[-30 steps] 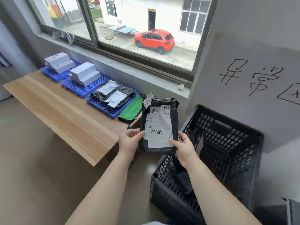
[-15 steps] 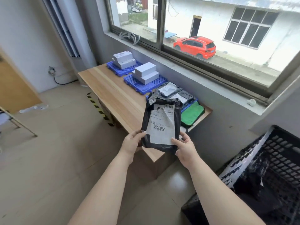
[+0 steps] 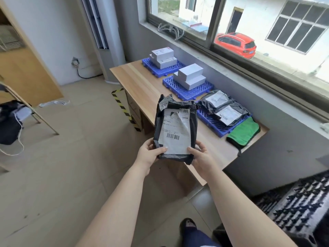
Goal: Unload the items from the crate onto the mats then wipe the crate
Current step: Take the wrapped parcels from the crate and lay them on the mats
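I hold a black plastic parcel (image 3: 175, 129) with a white shipping label upright in front of me, over the near edge of the wooden table (image 3: 142, 82). My left hand (image 3: 148, 154) grips its lower left corner and my right hand (image 3: 202, 158) its lower right corner. Three blue mats lie along the window side: the far mat (image 3: 166, 73) and the middle mat (image 3: 188, 93) each carry white boxes, and the near mat (image 3: 216, 125) carries black parcels. The black crate (image 3: 293, 205) stands on the floor at the lower right, only partly in view.
A green cloth (image 3: 243, 131) lies at the table's near end beside the near mat. A standing air conditioner (image 3: 106, 38) is beyond the table's far end. A folding chair (image 3: 16, 114) with dark fabric stands at the left. My shoe (image 3: 188, 226) shows at the bottom.
I have turned left, away from the crate and toward the table, carrying the parcel with both hands. The crate has slid to the lower right corner of the view.
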`<state>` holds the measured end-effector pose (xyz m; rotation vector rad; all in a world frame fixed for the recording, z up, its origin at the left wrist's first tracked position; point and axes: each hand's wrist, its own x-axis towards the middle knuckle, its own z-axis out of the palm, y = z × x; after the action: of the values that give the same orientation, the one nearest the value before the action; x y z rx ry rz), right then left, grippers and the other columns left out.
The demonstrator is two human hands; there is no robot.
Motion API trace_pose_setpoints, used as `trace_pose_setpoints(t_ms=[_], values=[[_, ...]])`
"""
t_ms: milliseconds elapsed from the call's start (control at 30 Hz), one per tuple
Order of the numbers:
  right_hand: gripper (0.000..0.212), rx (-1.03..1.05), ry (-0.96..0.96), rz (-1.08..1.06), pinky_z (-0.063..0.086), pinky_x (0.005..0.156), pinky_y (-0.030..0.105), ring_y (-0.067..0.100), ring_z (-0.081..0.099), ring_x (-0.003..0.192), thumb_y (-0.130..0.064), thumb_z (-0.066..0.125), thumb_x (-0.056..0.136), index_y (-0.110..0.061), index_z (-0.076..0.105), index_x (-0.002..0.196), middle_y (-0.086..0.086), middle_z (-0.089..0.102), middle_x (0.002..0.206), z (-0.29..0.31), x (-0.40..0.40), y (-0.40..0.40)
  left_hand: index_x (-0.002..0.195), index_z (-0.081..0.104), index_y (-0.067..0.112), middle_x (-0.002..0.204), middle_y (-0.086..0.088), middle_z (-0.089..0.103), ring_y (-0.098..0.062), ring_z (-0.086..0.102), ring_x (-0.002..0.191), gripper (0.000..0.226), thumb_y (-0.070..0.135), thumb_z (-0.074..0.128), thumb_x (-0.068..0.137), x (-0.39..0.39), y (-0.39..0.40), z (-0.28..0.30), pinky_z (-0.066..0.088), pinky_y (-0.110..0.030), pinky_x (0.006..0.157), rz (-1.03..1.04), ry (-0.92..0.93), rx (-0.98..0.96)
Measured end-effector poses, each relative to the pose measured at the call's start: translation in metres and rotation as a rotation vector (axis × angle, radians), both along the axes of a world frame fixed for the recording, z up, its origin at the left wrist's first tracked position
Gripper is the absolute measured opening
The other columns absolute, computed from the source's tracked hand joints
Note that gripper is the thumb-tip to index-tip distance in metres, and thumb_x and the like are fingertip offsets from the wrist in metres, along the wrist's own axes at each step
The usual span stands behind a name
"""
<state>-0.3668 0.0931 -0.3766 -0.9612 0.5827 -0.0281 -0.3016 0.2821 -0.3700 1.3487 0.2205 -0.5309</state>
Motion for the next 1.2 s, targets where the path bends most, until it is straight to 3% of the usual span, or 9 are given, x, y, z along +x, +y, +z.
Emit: trace_pose_setpoints(t_ms=[133, 267, 333, 467, 567, 733, 833, 1067, 1200], values=[[0.019, -0.074, 0.045, 0.012, 0.057, 0.069, 0.04, 0.024, 0.067, 0.078, 0.005, 0.056, 0.092, -0.012, 0.057, 0.099, 0.011, 0.067, 0.098, -0.002, 0.035, 0.002, 0.123, 0.058, 0.007, 0.116, -0.008, 0.069, -0.02, 0.069, 0.095, 0.054, -0.003, 0.08, 0.075, 0.033, 0.003, -0.004, 0.056, -0.021, 0.064, 0.008, 0.001, -0.023], [0.015, -0.133, 0.063, 0.049, 0.05, 0.069, 0.041, 0.026, 0.065, 0.077, 0.002, 0.058, 0.092, -0.012, 0.057, 0.097, 0.012, 0.066, 0.096, -0.006, 0.079, -0.004, 0.128, 0.057, 0.013, 0.122, -0.006, 0.068, -0.025, 0.065, 0.113, 0.066, 0.006, 0.087, 0.07, 0.076, -0.003, -0.014, 0.057, -0.032, 0.084, 0.024, -0.018, 0.026], [0.015, -0.158, 0.075, 0.06, 0.046, 0.064, 0.038, 0.025, 0.062, 0.072, 0.002, 0.059, 0.091, -0.013, 0.055, 0.093, 0.012, 0.065, 0.092, -0.005, 0.106, -0.012, 0.131, 0.055, 0.016, 0.124, -0.004, 0.067, -0.023, 0.064, 0.114, 0.069, 0.01, 0.087, 0.07, 0.1, -0.011, -0.016, 0.056, -0.028, 0.078, 0.033, -0.016, 0.049], [0.019, -0.168, 0.085, 0.061, 0.044, 0.054, 0.033, 0.02, 0.059, 0.059, 0.002, 0.061, 0.089, -0.014, 0.051, 0.083, 0.007, 0.062, 0.078, -0.003, 0.175, -0.033, 0.128, 0.057, 0.016, 0.121, -0.004, 0.068, -0.022, 0.066, 0.108, 0.064, 0.01, 0.086, 0.072, 0.162, -0.029, -0.009, 0.057, -0.023, 0.068, 0.035, -0.03, 0.058], [0.019, -0.121, 0.079, 0.079, 0.044, 0.057, 0.035, 0.021, 0.057, 0.062, 0.001, 0.06, 0.09, -0.013, 0.051, 0.081, 0.009, 0.061, 0.078, -0.005, 0.227, -0.05, 0.12, 0.06, 0.016, 0.109, -0.002, 0.071, -0.014, 0.069, 0.088, 0.046, 0.009, 0.081, 0.079, 0.213, -0.042, 0.0, 0.054, -0.019, 0.06, 0.024, -0.023, 0.078], [0.012, -0.075, 0.047, 0.145, 0.047, 0.06, 0.036, 0.026, 0.059, 0.077, -0.001, 0.06, 0.092, -0.012, 0.056, 0.092, 0.012, 0.063, 0.095, -0.002, 0.292, -0.084, 0.11, 0.066, 0.018, 0.11, -0.008, 0.073, -0.017, 0.07, 0.086, 0.044, 0.019, 0.084, 0.071, 0.284, -0.063, 0.001, 0.057, -0.041, 0.09, -0.028, -0.008, 0.146], [0.017, -0.06, 0.042, 0.103, 0.053, 0.064, 0.038, 0.028, 0.064, 0.085, 0.002, 0.061, 0.09, -0.01, 0.056, 0.102, 0.01, 0.066, 0.099, -0.003, 0.31, -0.109, 0.115, 0.063, 0.016, 0.104, -0.003, 0.073, -0.011, 0.07, 0.078, 0.035, 0.01, 0.076, 0.083, 0.312, -0.089, -0.002, 0.057, -0.027, 0.072, -0.066, 0.016, 0.158], [0.034, -0.168, 0.137, -0.064, 0.051, 0.084, 0.057, 0.031, 0.066, 0.09, 0.009, 0.064, 0.084, -0.014, 0.059, 0.109, 0.01, 0.068, 0.105, -0.019, 0.311, -0.173, 0.131, 0.053, 0.008, 0.108, -0.007, 0.07, -0.018, 0.067, 0.085, 0.046, 0.002, 0.068, 0.088, 0.357, -0.178, -0.023, 0.055, -0.026, 0.066, -0.278, 0.089, 0.185], [0.034, -0.243, 0.227, -0.266, 0.054, 0.073, 0.04, 0.019, 0.065, 0.085, 0.008, 0.066, 0.083, -0.021, 0.06, 0.1, 0.005, 0.066, 0.103, -0.026, 0.298, -0.2, 0.131, 0.051, 0.008, 0.1, -0.007, 0.068, -0.014, 0.064, 0.078, 0.041, -0.003, 0.061, 0.092, 0.369, -0.231, -0.034, 0.057, -0.022, 0.063, -0.483, 0.064, 0.216]])
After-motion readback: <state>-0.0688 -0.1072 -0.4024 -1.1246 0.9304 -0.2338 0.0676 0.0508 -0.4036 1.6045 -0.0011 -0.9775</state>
